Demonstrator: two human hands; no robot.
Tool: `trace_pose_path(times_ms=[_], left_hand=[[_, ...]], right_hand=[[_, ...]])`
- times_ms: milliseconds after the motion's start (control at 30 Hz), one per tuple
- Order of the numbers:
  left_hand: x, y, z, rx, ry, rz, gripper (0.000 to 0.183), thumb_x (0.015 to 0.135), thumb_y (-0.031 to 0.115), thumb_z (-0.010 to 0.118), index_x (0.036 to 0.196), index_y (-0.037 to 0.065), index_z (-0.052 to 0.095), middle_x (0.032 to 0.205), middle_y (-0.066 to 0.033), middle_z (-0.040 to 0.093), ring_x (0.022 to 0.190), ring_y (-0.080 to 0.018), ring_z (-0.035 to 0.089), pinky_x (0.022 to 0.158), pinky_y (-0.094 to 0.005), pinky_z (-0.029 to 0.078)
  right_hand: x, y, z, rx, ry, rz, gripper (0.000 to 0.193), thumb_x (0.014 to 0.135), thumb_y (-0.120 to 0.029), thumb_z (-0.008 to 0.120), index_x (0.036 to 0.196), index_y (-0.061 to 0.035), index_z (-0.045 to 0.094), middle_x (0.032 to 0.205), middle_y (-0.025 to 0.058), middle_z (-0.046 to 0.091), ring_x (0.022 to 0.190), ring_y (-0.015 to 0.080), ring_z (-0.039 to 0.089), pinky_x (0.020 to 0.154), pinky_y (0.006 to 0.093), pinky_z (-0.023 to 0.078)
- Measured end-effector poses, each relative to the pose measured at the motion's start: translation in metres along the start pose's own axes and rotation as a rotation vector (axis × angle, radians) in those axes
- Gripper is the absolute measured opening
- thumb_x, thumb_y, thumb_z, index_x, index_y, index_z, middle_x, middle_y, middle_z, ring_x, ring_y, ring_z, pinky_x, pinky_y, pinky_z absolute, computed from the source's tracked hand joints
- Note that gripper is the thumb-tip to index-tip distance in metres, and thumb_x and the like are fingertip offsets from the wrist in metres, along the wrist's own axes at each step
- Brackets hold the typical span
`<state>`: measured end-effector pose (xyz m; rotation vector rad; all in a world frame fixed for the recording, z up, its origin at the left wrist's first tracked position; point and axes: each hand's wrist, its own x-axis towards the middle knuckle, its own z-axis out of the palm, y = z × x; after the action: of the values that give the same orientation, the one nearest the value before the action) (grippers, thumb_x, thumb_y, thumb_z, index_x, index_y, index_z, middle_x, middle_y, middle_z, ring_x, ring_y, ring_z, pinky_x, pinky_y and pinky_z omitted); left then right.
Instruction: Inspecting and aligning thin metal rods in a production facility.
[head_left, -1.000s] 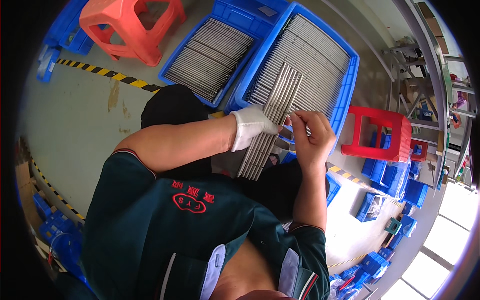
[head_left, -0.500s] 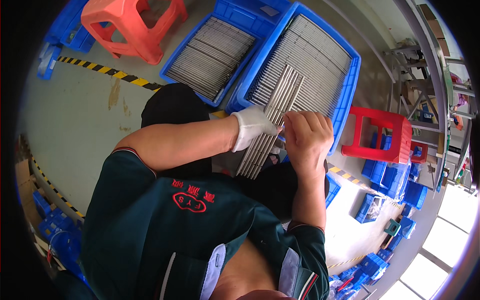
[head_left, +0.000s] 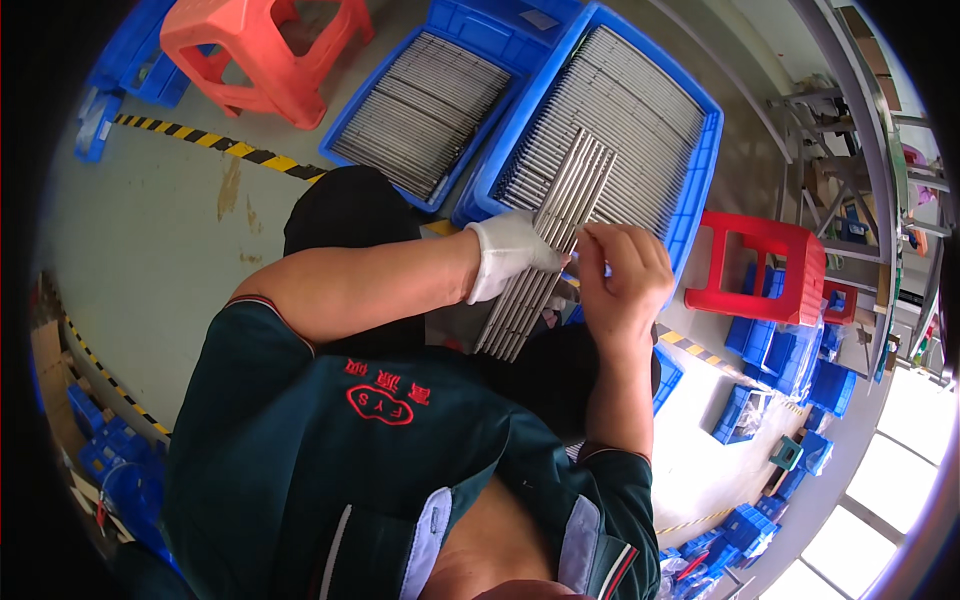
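Note:
My left hand (head_left: 512, 258), in a white glove, is closed around a flat bundle of several thin shiny metal rods (head_left: 575, 195). The rods lie side by side and slant from my lap up over the larger bin. My bare right hand (head_left: 628, 275) is just right of the bundle, its fingers curled and its thumb and fingertips at the rods' right edge. Whether anything is pinched between those fingertips is hidden. Beneath the bundle's far end, the large blue bin (head_left: 712, 150) holds rows of similar metal rods (head_left: 635, 120).
A smaller blue bin (head_left: 335, 150) of metal rods stands left of the large one. An orange-red stool (head_left: 240, 50) is at the far left, and a red stool (head_left: 800, 275) at the right. Metal shelving (head_left: 860, 200) runs along the right side. Blue crates (head_left: 745, 415) sit on the floor.
The rod bundle and my gloved left hand have shifted slightly to the right. My right hand has moved a little right too, its fingertips still near the rods' edge.

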<state>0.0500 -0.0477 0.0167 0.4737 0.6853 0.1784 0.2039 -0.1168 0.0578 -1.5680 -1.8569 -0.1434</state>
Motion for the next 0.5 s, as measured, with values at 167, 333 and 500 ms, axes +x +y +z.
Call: trace_pose_path(times_ms=[167,333,500], left_hand=[[-0.0026,0.0036,0.0024,0.005,0.001,0.0,0.028,0.094,0.0,0.067,0.121,0.003,0.063,0.103,-0.015,0.071,0.084,-0.0309,0.071,0.063,-0.0527,0.065],[-0.0029,0.0034,0.0011,-0.012,-0.018,0.004,0.027,0.094,0.0,0.067,0.121,0.004,0.064,0.103,-0.0149,0.071,0.084,-0.0307,0.071,0.063,-0.0528,0.065],[0.0023,-0.0012,-0.0032,-0.01,0.012,0.023,0.027,0.093,0.0,0.068,0.12,0.003,0.067,0.1,-0.0115,0.071,0.084,-0.0256,0.071,0.066,-0.0464,0.064]], right_hand=[[-0.0001,0.0036,0.0006,0.203,-0.01,0.165,0.007,0.081,-0.005,0.08,0.084,-0.0054,0.073,0.073,0.0062,0.067,0.066,0.0252,0.064,0.065,0.037,0.05],[-0.0016,0.0072,0.0013,0.179,-0.059,0.163,0.007,0.083,-0.001,0.079,0.088,-0.002,0.074,0.078,0.0081,0.07,0.07,0.0222,0.067,0.067,0.0334,0.052],[0.0015,0.0073,-0.0014,0.064,-0.072,-0.015,0.01,0.079,-0.002,0.081,0.087,-0.0044,0.075,0.081,0.0064,0.07,0.073,0.0241,0.067,0.068,0.0361,0.052]])
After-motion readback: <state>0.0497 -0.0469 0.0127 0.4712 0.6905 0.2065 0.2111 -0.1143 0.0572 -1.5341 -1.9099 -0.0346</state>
